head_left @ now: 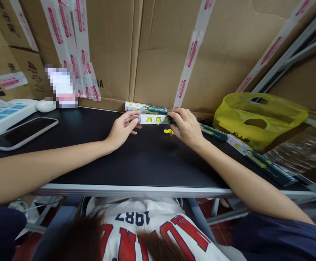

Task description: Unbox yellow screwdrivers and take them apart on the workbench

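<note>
We wear a white shirt [160, 206] with short, loose, dark navy sleeves [280, 235]. The navy number "1987" [132, 217] reads upside down on the front; below it run bigger, blocky red letters [128, 243] outlined in navy. Beside these, our long brown hair [76, 239] hangs in two locks.
</note>
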### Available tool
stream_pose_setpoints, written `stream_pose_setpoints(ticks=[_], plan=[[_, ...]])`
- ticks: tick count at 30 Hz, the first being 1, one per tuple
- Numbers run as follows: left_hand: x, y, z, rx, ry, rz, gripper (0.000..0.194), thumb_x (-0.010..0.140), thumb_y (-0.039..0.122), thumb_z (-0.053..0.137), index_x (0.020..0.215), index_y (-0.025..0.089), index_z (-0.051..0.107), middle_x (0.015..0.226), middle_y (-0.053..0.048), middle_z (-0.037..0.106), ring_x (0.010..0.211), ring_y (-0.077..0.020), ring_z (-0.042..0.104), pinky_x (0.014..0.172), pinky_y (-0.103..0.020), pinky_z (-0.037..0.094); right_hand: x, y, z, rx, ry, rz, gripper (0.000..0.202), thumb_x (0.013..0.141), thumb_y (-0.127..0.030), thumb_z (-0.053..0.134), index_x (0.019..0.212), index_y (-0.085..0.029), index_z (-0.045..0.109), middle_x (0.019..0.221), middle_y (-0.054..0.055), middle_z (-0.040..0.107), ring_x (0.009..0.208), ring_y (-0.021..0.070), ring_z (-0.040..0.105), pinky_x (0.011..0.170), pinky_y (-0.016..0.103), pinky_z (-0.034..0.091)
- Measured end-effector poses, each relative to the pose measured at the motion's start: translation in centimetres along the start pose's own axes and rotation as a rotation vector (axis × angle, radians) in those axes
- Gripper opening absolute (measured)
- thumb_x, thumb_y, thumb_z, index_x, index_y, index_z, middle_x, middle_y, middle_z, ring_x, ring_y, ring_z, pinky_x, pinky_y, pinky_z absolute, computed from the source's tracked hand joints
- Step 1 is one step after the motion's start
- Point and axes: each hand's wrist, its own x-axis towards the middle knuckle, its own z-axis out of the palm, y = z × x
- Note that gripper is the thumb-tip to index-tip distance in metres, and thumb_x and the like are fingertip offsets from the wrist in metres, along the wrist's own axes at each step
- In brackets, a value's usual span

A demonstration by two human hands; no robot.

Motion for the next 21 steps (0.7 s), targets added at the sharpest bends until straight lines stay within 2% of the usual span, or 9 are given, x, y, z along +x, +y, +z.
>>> stream_pose_setpoints(ticks=[6,13,21], plan=[[0.2,-0.5,-0.34,0.025,0.009,-0.002,0.036,0.083,0.033,0.061,0.115,0.017,0.059,0.108,-0.009,0.07,0.084,-0.0162,0.07,0.063,-0.021,0.056,-0.17,-0.11,0.07,-0.021,-0.006,-0.03,0.033,0.087,-0.019,0.05,0.12,-0.017,0.051,0.114,0.015,0.057,0.098,0.0288,0.05,0.079,0.041,0.045],[0.27,-0.73,-0.56,0.014,0.0,-0.019,0.045,0.08,0.046,0.065,0.114,0.017,0.062,0.107,-0.009,0.071,0.089,-0.0195,0.071,0.074,-0.029,0.057,-0.24,0.01,0.16,-0.031,-0.015,-0.036,0.033,0.087,-0.019,0.05,0.12,-0.017,0.052,0.114,0.015,0.057,0.097,0.0288,0.051,0.078,0.041,0.045],[0.27,-0.95,-0.63,0.03,0.006,-0.023,0.044,0.079,0.046,0.066,0.112,0.017,0.062,0.101,-0.008,0.073,0.086,-0.0188,0.071,0.074,-0.029,0.058,-0.31,0.02,0.26,-0.022,-0.018,-0.045,0.033,0.087,-0.019,0.049,0.12,-0.017,0.052,0.113,0.014,0.057,0.098,0.0287,0.05,0.078,0.041,0.044]])
